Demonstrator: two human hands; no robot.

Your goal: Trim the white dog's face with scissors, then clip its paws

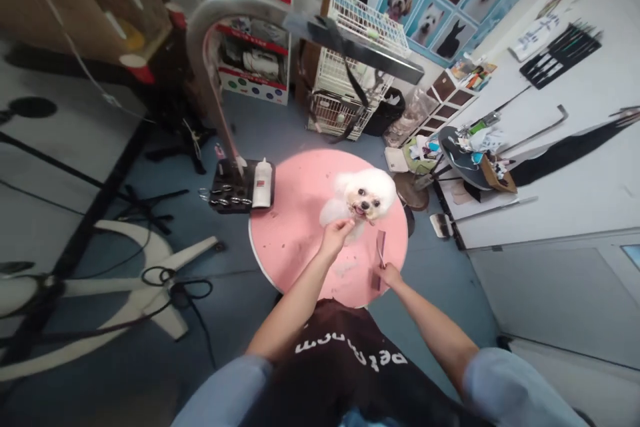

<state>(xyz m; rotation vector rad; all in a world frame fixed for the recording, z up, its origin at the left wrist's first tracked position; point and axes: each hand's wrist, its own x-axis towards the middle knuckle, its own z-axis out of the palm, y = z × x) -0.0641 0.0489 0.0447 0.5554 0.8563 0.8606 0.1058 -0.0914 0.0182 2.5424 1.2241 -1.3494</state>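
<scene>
Left edge of the round pink surface point(295, 227): a black tray point(227, 195) w/ scissors laid in it. A white bottle point(262, 181) stands upright just beside the tray on its right. Neither is touched.

Mid-surface, the left hand point(336, 232) reaches in from the near edge. Its fingers are pinched together on the fur under the chin of the small white dog point(367, 195). Whether it grips fur only or a front leg too can't be told.

The dog sits toward the far right edge, head up, facing the person.

Near the right edge, the right hand point(391, 275) is clamped on a comb point(381, 250), held approx. upright, just beside the dog but apart from the coat.

Progress, as a judgement: the head looks fluffy & evenly rounded, so much of the combing and shaping up top seems done. A few pale tufts lie on the surface near the hands. W/ the comb out & the scissors parked in the tray, this reads as a checking or touch-up stage around the chin & chest. The body is mostly hidden behind the head, so its state is unclear.
</scene>
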